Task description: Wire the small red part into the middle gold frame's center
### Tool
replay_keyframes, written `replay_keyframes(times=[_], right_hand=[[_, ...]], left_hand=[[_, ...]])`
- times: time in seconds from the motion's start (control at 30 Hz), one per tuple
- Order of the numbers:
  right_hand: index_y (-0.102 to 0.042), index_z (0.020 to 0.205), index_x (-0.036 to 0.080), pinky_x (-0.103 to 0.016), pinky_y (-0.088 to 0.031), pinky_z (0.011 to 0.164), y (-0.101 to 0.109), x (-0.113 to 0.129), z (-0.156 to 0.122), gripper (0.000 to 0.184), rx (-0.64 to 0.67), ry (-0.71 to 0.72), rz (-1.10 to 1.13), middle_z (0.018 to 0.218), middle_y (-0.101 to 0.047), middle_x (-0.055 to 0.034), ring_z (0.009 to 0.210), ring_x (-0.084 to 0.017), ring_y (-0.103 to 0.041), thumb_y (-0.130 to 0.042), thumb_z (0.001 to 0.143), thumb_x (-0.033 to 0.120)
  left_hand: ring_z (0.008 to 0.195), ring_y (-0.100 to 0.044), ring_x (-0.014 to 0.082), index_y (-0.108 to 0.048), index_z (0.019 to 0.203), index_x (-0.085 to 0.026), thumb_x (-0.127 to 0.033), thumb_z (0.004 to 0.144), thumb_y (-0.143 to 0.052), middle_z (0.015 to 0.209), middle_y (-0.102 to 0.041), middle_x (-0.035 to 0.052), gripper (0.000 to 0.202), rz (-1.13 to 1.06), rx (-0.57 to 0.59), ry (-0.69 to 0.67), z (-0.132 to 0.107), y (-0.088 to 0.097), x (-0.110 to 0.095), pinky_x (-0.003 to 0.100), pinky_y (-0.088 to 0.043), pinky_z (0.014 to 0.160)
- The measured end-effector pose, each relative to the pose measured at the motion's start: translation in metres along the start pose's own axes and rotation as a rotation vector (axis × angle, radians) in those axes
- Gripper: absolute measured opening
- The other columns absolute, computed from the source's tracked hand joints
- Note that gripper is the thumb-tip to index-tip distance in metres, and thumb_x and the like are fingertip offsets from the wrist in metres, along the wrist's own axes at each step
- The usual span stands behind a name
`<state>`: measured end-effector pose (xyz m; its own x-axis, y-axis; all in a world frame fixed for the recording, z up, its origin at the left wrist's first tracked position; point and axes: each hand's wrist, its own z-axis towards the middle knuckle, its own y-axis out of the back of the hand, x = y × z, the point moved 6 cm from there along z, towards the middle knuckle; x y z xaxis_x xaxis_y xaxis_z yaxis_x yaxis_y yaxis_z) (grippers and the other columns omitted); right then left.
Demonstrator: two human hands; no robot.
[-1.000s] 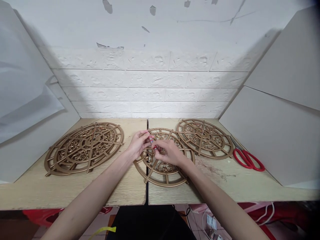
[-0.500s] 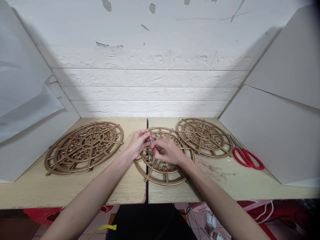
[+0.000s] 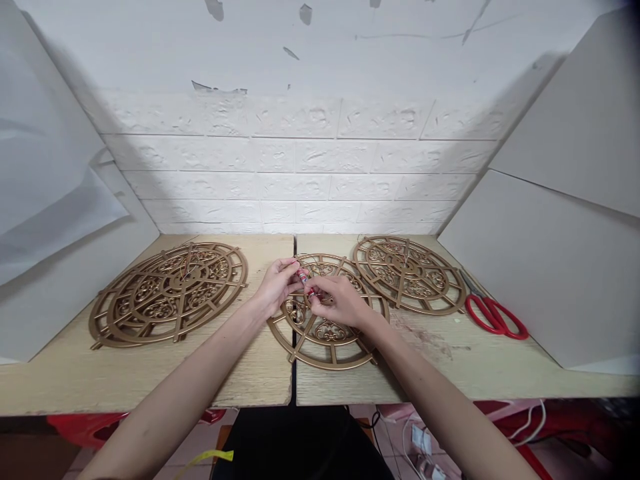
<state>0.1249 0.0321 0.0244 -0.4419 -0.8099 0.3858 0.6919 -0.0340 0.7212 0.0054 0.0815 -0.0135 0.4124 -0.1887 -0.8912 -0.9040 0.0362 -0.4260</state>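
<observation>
Over the middle gold openwork disc (image 3: pixel 335 365), my left hand (image 3: pixel 278 287) and my right hand (image 3: pixel 340 301) meet at a small, slim tube-like piece (image 3: pixel 303 275) patterned in red and white. The left fingers pinch its upper end, and the right fingers close around its lower end. It is tilted, its lower end toward my right hand. What exactly it is I cannot make out. The disc lies flat beneath both hands, partly covered by them, with scrollwork inside its rings.
Several stacked gold discs (image 3: pixel 170 293) lie at the left, and more gold discs (image 3: pixel 410 273) at the back right. Red-handled scissors (image 3: pixel 495 317) rest beside the right panel (image 3: pixel 565 267). A dark gap (image 3: pixel 295 387) splits the tabletop. A yellow tape (image 3: pixel 213 455) hangs below the front edge.
My right fingers have shifted very slightly down and right along the patterned piece, showing more of its middle. My left hand keeps its grip.
</observation>
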Motion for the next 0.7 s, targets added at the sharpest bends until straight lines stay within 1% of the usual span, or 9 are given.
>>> replay_keyframes(times=[0.17, 0.37, 0.57, 0.7], right_hand=[[-0.06, 0.087, 0.016, -0.022, -0.04, 0.058, 0.0008, 0.0013, -0.0001, 0.02, -0.006, 0.014, -0.01, 0.066, -0.059, 0.0002, 0.056, -0.012, -0.052, -0.05, 0.071, 0.01], [-0.062, 0.09, 0.016, -0.023, -0.043, 0.062, 0.0005, 0.0002, -0.0002, 0.023, -0.013, 0.044, 0.024, 0.073, -0.064, -0.0022, 0.061, -0.013, -0.055, -0.05, 0.071, 0.008], [-0.062, 0.091, 0.017, -0.022, -0.042, 0.061, 0.0006, -0.0007, 0.0, 0.025, -0.003, 0.028, 0.034, 0.07, -0.062, -0.0008, 0.059, -0.012, -0.054, -0.051, 0.07, 0.008], [-0.062, 0.091, 0.017, -0.022, -0.042, 0.062, 0.0011, -0.0016, -0.0006, 0.025, -0.001, 0.011, 0.066, 0.07, -0.062, -0.0007, 0.06, -0.012, -0.054, -0.05, 0.071, 0.007]], left_hand=[[0.061, -0.063, 0.0138, -0.05, 0.088, -0.015, -0.012, 0.081, -0.055, 0.069, -0.065, 0.0049, 0.009, -0.002, -0.005, -0.001, 0.0002, -0.0003, 0.0006, 0.027, -0.053, 0.059], [0.06, -0.062, 0.013, -0.049, 0.088, -0.015, -0.011, 0.083, -0.053, 0.067, -0.065, 0.0042, 0.008, -0.006, -0.017, -0.001, 0.0002, -0.0002, 0.0005, 0.027, -0.053, 0.058], [0.058, -0.061, 0.0116, -0.049, 0.09, -0.016, -0.013, 0.081, -0.057, 0.065, -0.063, 0.0014, 0.012, -0.005, -0.015, -0.014, 0.0001, -0.0013, -0.0001, 0.024, -0.052, 0.055], [0.058, -0.062, 0.0119, -0.049, 0.09, -0.016, -0.012, 0.082, -0.055, 0.065, -0.063, 0.001, 0.011, -0.001, -0.002, -0.02, -0.0005, -0.002, -0.0008, 0.026, -0.053, 0.057]])
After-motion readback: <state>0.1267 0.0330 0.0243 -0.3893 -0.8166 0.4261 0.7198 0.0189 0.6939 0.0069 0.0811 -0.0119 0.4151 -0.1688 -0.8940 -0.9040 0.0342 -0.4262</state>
